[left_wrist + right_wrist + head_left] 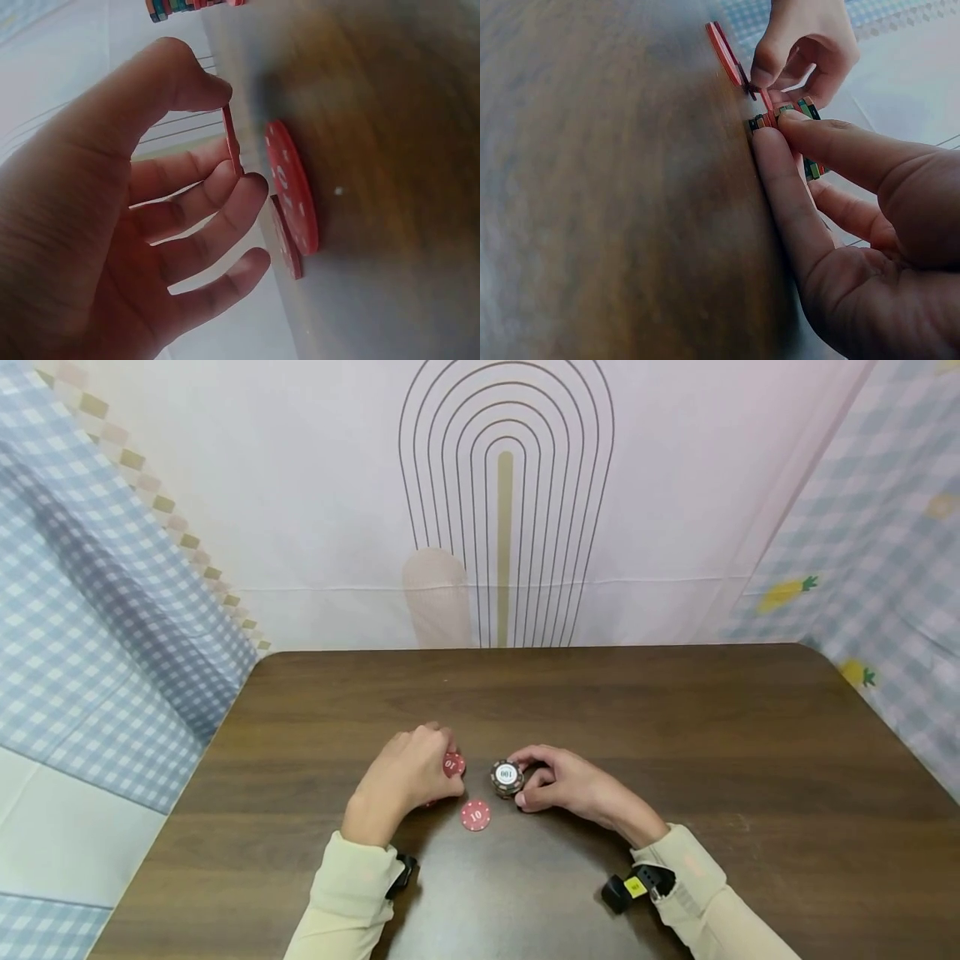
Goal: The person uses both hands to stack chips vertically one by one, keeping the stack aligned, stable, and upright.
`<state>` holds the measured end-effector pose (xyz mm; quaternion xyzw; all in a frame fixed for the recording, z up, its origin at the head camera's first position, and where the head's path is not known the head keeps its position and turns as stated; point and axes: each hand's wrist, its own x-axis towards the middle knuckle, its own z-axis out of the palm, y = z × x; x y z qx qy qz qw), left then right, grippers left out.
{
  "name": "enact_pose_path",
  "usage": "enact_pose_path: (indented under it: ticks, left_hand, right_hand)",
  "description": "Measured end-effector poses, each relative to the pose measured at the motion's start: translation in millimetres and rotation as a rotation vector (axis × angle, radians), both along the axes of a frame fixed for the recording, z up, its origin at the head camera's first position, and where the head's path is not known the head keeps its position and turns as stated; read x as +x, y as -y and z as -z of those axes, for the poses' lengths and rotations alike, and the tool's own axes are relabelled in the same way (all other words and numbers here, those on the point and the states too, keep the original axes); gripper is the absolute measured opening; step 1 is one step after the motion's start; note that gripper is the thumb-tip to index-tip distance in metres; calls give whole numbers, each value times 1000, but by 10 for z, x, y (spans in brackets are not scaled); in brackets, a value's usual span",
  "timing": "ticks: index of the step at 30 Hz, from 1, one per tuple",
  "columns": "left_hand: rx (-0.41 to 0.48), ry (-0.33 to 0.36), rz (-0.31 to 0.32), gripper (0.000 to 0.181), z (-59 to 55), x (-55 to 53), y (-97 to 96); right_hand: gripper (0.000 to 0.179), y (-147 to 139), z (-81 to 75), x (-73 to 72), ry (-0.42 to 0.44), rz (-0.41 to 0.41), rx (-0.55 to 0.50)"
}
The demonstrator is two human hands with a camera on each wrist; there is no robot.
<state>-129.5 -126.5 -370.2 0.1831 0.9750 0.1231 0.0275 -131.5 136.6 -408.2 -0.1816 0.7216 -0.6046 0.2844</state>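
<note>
My left hand (405, 781) pinches a red poker chip (453, 765) by its edges, thumb on one side and fingertips on the other. In the left wrist view this chip (232, 141) is held up off the table. A red chip marked 10 (476, 815) lies flat near my left thumb. Another red chip (286, 238) lies partly behind it in the left wrist view. To the right, my right hand (566, 785) holds a short stack of poker chips (507, 778) between thumb and fingers. A black-and-white chip marked 100 tops that stack; red and green edges show in the right wrist view.
The brown wooden table (675, 718) extends around both hands. A white patterned cloth (315, 510) hangs along its far edge. Blue checked cloths hang at the left (82, 627) and right (885, 577) sides.
</note>
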Motion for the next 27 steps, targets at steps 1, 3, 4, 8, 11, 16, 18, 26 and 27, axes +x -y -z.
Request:
enact_pose_path:
  ticks: [1, 3, 4, 8, 11, 16, 18, 26, 27]
  left_hand:
    - [15, 14, -7, 15, -8, 4, -2]
    - [37, 37, -18, 16, -18, 6, -2]
    - [46, 48, -21, 16, -21, 6, -3]
    - [44, 46, -10, 18, -32, -1, -7]
    - [18, 15, 9, 19, -42, -5, -7]
    - [-10, -28, 30, 17, -61, -11, -3]
    - [-10, -34, 33, 16, -70, -10, -2]
    - [-22, -131, 72, 14, -111, 2, 8]
    - [-24, -150, 79, 15, -112, 0, 7]
  right_hand:
    - [57, 1, -3, 0, -3, -1, 1]
    - [57, 2, -7, 0, -8, -3, 3]
    - [57, 2, -9, 2, -8, -2, 4]
    - [57, 2, -12, 5, -13, 1, 4]
    - [56, 5, -12, 3, -12, -1, 3]
    - [56, 13, -13, -2, -6, -2, 1]
    - [56, 14, -12, -3, -5, 0, -1]
    - [56, 4, 7, 2, -8, 0, -7]
    - [56, 2, 10, 2, -14, 0, -5]
